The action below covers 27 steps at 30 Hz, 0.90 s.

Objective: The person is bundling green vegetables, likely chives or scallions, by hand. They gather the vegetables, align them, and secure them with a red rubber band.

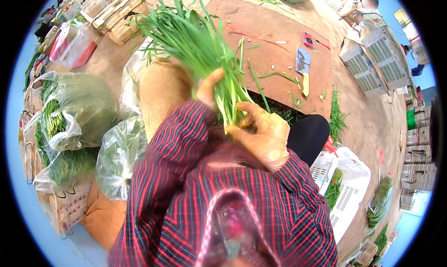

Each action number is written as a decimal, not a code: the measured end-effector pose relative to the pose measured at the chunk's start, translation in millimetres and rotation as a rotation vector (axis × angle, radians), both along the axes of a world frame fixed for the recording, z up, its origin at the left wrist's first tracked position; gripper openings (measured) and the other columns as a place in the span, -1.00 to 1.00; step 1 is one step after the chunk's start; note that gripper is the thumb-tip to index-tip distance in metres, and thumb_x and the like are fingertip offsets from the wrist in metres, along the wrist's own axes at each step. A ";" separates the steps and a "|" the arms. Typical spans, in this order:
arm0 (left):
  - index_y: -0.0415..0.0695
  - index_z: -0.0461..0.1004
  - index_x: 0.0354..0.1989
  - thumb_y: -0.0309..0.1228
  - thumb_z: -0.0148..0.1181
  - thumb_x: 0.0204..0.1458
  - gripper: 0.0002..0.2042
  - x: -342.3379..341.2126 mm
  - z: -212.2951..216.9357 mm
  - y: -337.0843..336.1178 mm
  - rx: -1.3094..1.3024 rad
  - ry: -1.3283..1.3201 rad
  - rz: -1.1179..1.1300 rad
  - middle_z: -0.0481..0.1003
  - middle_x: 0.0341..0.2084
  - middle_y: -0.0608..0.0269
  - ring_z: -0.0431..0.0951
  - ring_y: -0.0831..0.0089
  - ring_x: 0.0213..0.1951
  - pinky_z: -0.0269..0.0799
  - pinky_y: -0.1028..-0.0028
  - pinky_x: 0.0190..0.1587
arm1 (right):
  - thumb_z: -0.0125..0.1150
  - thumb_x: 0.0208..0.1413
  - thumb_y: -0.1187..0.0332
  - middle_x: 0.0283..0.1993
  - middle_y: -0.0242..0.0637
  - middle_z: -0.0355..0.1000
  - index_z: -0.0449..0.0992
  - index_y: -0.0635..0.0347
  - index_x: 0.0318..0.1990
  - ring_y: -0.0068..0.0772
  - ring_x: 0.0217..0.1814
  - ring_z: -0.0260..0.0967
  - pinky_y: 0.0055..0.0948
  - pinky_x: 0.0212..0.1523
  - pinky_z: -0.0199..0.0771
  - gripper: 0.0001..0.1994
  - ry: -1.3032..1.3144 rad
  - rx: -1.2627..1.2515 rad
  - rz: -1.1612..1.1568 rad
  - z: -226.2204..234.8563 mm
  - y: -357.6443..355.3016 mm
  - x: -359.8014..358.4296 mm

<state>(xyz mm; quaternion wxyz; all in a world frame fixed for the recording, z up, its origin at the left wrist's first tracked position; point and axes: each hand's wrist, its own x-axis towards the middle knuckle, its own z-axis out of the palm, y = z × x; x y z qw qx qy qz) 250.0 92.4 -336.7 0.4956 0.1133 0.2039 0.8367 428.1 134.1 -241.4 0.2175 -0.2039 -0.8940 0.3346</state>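
Observation:
A thick bunch of garlic chives (195,46) slants across in front of me, green leaves up to the far left and pale stem ends toward my chest. My left hand (209,87) is closed around its stems, thumb across the front. Lower down, at the pale ends, my right hand (265,134) curls its thumb and fingers about the stems. On the brown board (274,25) beyond lies a cleaver (302,60) with a yellow handle, among loose chive pieces. A red tape measure (308,40) and a thin red strip (253,34) are there too.
Clear plastic bags of greens (88,108) stand at my left, near a pink-and-white tub (72,46) and stacked crates (114,15). At right is a white perforated basket (351,188) holding greens. Grey crates (384,53) stand farther right, with a person behind.

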 end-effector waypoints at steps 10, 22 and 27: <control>-0.18 0.41 -0.01 -0.08 0.13 0.02 -0.53 -8.3 -3.7 -9.9 -0.173 -0.062 -0.141 0.53 -0.15 0.01 0.54 0.13 -0.13 0.46 0.12 0.02 | 0.33 -0.07 0.29 -0.42 -0.24 0.54 0.56 0.11 -0.30 -0.28 -0.41 0.54 -0.35 -0.36 0.51 -0.82 0.074 -0.085 -0.206 12.2 22.1 -2.6; -0.07 0.31 0.18 -0.06 0.28 -0.10 -0.35 19.8 0.2 6.7 0.134 0.095 -0.135 0.33 0.14 0.11 0.38 0.20 0.12 0.36 0.14 0.13 | 0.30 -0.09 0.25 -0.41 -0.24 0.53 0.54 0.10 -0.27 -0.16 -0.40 0.51 -0.24 -0.36 0.48 -0.78 0.060 0.067 -0.082 5.5 32.7 -17.8; -0.11 0.19 0.28 -0.10 0.20 0.00 -0.33 -1.6 -30.4 5.3 0.273 0.023 -0.370 0.25 0.23 0.04 0.42 0.15 0.10 0.40 0.09 0.09 | 0.28 -0.08 0.24 -0.38 -0.23 0.53 0.55 0.11 -0.26 -0.17 -0.37 0.52 -0.23 -0.32 0.48 -0.76 -0.003 0.009 -0.072 14.0 32.5 -7.9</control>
